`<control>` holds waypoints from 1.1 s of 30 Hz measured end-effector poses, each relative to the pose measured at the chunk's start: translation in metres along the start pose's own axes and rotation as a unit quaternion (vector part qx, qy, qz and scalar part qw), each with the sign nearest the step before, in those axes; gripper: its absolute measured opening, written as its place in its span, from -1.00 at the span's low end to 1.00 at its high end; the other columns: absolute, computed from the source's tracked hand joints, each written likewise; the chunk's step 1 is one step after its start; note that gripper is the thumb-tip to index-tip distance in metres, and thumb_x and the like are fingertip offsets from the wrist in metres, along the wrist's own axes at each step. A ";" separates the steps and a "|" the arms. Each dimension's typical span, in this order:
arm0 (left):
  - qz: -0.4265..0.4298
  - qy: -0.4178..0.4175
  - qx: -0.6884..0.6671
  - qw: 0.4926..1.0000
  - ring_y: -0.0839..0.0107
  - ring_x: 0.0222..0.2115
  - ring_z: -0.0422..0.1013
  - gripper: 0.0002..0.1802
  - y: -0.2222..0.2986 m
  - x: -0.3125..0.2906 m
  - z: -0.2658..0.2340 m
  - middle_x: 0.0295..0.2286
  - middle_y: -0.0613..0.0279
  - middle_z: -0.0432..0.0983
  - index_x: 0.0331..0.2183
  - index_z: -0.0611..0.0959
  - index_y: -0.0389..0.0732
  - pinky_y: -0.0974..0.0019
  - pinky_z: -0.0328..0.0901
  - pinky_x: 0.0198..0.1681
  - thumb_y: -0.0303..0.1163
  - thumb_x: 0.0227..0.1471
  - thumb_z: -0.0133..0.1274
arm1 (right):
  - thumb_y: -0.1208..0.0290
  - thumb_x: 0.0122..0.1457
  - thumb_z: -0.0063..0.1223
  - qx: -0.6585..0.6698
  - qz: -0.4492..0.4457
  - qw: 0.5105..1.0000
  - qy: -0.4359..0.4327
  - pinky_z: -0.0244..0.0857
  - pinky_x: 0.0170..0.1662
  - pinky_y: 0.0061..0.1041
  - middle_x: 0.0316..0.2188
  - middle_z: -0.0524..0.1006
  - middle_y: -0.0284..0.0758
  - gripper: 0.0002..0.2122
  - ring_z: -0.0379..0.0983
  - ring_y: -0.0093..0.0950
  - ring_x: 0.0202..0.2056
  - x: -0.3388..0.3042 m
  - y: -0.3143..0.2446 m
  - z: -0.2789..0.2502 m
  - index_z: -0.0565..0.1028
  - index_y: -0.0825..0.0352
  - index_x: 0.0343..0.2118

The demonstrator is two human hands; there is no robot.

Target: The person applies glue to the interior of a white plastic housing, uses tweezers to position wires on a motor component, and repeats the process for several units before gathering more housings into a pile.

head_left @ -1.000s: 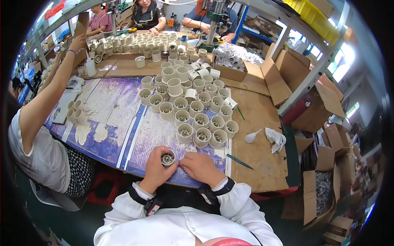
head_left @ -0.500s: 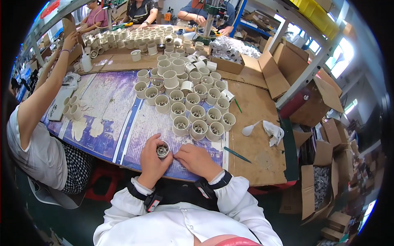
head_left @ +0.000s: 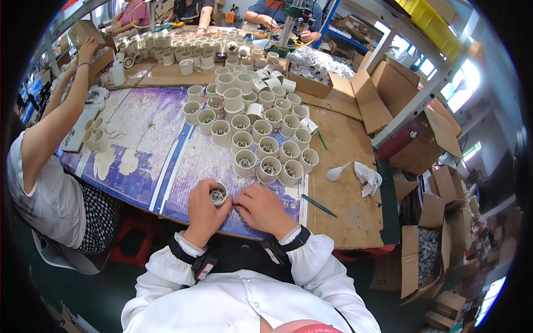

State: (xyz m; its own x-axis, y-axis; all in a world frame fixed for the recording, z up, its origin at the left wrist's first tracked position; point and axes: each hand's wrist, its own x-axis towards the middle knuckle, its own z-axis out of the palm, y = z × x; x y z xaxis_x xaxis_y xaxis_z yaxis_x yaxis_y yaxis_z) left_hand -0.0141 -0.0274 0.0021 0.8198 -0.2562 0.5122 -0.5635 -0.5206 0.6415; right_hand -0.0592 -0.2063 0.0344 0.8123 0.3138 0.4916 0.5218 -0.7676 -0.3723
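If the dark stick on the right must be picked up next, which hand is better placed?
Probably the right hand: the dark stick lies to its right. The left hand is farther away and holds a cup. Whether the right hand holds something small is unclear.

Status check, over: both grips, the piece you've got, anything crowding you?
Left grip holding pale cup, open end up, metallic-looking parts inside. Right grip close beside, curled; any hold unclear. Nearest clutter: grouped cups just beyond both.
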 end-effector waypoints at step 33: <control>0.024 0.001 0.040 0.999 -0.04 -0.22 0.42 -0.37 -0.005 -0.004 -0.009 -0.26 0.01 0.50 -0.06 0.45 -0.25 0.05 0.26 -0.15 -0.37 -0.21 0.33 | 0.53 0.10 0.07 -0.290 0.282 0.914 -0.030 0.36 -0.23 -0.17 -0.29 0.50 -0.17 -0.84 0.44 -0.11 -0.21 -0.127 0.036 -0.091 0.50 0.32 -0.23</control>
State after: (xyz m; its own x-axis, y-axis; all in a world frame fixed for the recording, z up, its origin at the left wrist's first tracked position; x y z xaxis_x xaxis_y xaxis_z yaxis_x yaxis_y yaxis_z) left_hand -0.0156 -0.0160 0.0020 0.7916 -0.2802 0.5430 -0.5922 -0.5709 0.5687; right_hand -0.1671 -0.3246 0.0300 0.9313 -0.2074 0.2995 -0.1968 -0.9783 -0.0654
